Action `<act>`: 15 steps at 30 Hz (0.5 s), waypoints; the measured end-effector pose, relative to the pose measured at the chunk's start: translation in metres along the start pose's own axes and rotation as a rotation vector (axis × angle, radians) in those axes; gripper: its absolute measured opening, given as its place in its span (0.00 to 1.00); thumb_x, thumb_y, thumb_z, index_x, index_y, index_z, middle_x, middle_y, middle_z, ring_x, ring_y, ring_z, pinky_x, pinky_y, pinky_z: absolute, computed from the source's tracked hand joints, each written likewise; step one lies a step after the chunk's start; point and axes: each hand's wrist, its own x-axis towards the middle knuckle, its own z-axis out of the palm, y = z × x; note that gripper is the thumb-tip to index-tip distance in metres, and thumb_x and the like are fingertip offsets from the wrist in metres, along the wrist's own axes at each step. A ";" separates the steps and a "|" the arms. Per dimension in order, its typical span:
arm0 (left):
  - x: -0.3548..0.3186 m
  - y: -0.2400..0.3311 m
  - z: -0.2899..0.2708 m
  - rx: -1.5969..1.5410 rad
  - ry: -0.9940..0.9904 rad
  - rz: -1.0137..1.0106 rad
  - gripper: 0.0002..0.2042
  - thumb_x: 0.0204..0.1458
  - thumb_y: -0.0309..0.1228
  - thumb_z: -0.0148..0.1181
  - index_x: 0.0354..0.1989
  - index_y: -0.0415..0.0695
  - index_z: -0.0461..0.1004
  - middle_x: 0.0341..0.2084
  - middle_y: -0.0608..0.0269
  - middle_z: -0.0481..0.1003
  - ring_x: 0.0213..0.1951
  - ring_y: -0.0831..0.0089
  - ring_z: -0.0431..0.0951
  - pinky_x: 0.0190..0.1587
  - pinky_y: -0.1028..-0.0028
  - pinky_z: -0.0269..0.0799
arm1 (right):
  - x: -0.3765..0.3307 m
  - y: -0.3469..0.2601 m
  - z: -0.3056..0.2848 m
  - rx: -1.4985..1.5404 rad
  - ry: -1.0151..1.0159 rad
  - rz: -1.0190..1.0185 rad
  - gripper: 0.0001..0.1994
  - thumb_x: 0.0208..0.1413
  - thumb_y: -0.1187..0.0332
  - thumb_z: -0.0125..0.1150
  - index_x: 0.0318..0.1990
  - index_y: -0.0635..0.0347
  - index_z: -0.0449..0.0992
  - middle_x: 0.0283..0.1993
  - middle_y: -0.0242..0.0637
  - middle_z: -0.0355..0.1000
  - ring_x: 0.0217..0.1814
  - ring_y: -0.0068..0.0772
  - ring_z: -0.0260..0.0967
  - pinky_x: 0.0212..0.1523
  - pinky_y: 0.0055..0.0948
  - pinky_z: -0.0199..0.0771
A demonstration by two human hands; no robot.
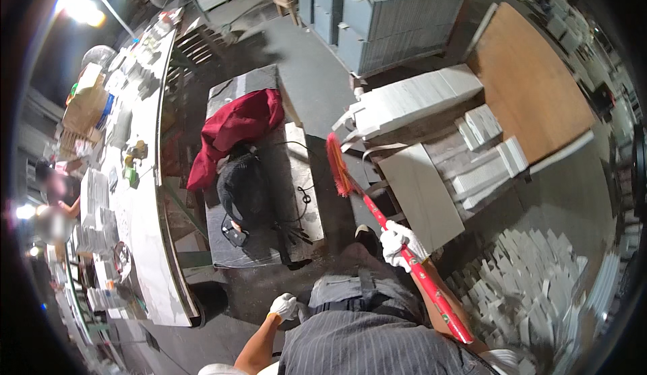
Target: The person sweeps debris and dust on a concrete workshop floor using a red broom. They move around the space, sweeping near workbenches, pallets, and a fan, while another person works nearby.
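A broom with a red handle [438,295] and red-orange bristles [337,166] slants across my right side. My right hand [402,244], in a white glove, is closed around the handle, the bristle end pointing away from me. Down by my left hip, my left hand [284,305] is also gloved in white. Its fingers are curled in, and the inside of the fist is hidden. Ahead of me a low pallet-like platform [269,257] carries a dark red cloth [239,122] and a black bag or garment [242,183].
A long white worktable [151,240] stands at left, with stacked tiles and a person beyond. At right, a pallet holds stacked pale slabs [421,99] and a brown board [529,72]. Cut strips [526,280] are piled near my right. Grey stacks [397,28] stand at the back.
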 end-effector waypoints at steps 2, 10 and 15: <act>0.033 0.008 -0.004 -0.153 -0.167 -0.198 0.15 0.59 0.38 0.52 0.47 0.41 0.74 0.30 0.55 0.78 0.29 0.63 0.80 0.33 0.62 0.81 | 0.004 -0.022 0.035 0.016 0.046 0.036 0.19 0.67 0.55 0.50 0.22 0.49 0.62 0.15 0.19 0.57 0.13 0.16 0.55 0.16 0.20 0.63; 0.096 0.058 0.022 -0.046 0.096 0.119 0.13 0.57 0.29 0.49 0.44 0.37 0.76 0.37 0.45 0.78 0.42 0.52 0.78 0.48 0.62 0.71 | 0.078 -0.120 0.118 -0.158 0.175 0.082 0.20 0.64 0.55 0.55 0.21 0.48 0.60 0.14 0.18 0.55 0.14 0.17 0.57 0.16 0.22 0.62; 0.075 0.083 0.049 -0.169 0.000 -0.103 0.14 0.56 0.31 0.48 0.42 0.37 0.77 0.37 0.44 0.78 0.42 0.51 0.78 0.48 0.61 0.71 | 0.149 -0.208 0.151 -0.162 0.154 0.333 0.18 0.64 0.50 0.51 0.25 0.46 0.63 0.13 0.16 0.57 0.18 0.19 0.60 0.13 0.30 0.65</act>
